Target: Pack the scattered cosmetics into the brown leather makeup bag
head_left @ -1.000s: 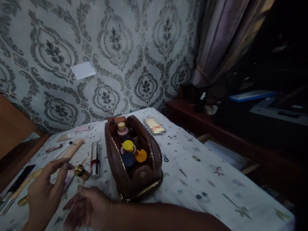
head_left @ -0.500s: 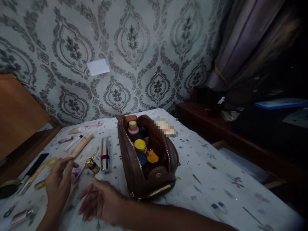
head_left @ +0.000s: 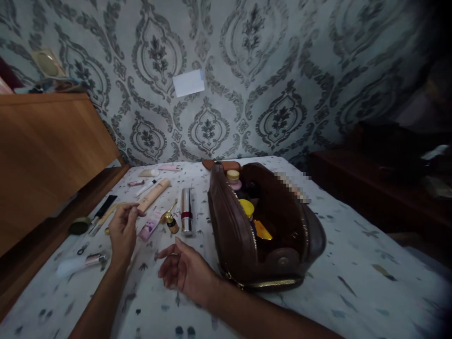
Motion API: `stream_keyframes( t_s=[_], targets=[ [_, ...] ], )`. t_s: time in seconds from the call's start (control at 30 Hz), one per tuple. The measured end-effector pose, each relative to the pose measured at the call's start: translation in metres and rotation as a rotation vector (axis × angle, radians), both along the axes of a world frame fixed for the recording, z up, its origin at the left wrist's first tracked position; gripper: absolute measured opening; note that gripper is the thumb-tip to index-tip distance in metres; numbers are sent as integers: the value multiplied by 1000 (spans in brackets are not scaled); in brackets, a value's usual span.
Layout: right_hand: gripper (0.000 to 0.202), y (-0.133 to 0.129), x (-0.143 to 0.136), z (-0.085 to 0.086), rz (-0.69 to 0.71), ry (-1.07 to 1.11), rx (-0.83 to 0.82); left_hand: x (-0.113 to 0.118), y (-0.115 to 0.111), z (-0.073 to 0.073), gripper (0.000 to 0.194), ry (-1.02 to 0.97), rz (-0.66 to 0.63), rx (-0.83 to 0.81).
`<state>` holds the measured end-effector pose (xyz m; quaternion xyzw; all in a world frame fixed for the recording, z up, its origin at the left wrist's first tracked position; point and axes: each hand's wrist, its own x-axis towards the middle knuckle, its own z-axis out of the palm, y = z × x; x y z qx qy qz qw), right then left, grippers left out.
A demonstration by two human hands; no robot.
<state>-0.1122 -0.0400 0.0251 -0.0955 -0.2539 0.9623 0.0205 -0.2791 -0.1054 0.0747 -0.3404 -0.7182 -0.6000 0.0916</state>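
My left hand (head_left: 122, 230) is over the left side of the cloth, fingers loosely bent and nothing visible in them. Its fingertips are close to the lower end of a beige tube (head_left: 155, 194). My right hand (head_left: 181, 269) hovers palm inward, fingers half curled and apart, holding nothing. Just beyond it lie a purple-and-white tube (head_left: 149, 227), a small dark bottle with a gold top (head_left: 172, 224) and a silver cylinder with a red band (head_left: 187, 212). A brown cosmetic bag (head_left: 231, 226) stands unzipped right of this hand, with a yellow-lidded container (head_left: 246, 207) and other cosmetics inside.
Brushes (head_left: 103, 216), a dark green round case (head_left: 79, 225) and a clear bottle (head_left: 83, 263) lie at the left. A wooden panel (head_left: 52, 155) borders that side. The patterned wall (head_left: 208, 127) rises behind; dark furniture (head_left: 339, 183) stands to the right.
My view has turned left, so the bag and the laid-out cosmetics appear farther right. Both hands keep nearly the same pose, with nothing visibly picked up or put down.
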Motion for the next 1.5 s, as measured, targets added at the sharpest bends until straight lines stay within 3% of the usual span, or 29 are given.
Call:
stream_keyframes(
  t_s=[0.23, 0.37, 0.5, 0.73, 0.87, 1.07, 1.23, 1.37, 1.5],
  targets=[
    [51, 1, 1, 1, 0, 4, -9, -20, -6, -5, 26, -1, 41, -69],
    [51, 0, 1, 0, -3, -4, -11, -23, -5, -12, 27, 95, 32, -312],
    [49, -1, 2, 0, -8, -8, -16, -16, -3, -17, 26, 342, -19, -579],
    [51, -1, 1, 1, -1, -18, -29, -3, 4, -29, 31, 590, -167, -793],
    [55, -1, 1, 2, -7, -28, -25, -4, 5, -30, 30, 595, -193, -831],
    [54, -1, 1, 1, -12, -20, -17, -2, 4, -28, 23, 499, -238, -755],
    [51, -1, 1, -3, -10, 0, -7, -24, 8, -22, 30, 398, -81, -615],
    [51, -1, 0, -5, -9, 9, 10, -49, 22, -3, 32, 487, 109, -916],
    [51, -3, -2, -6, -4, 43, 22, -63, 35, 7, 35, 471, 180, -1130]
  ],
)
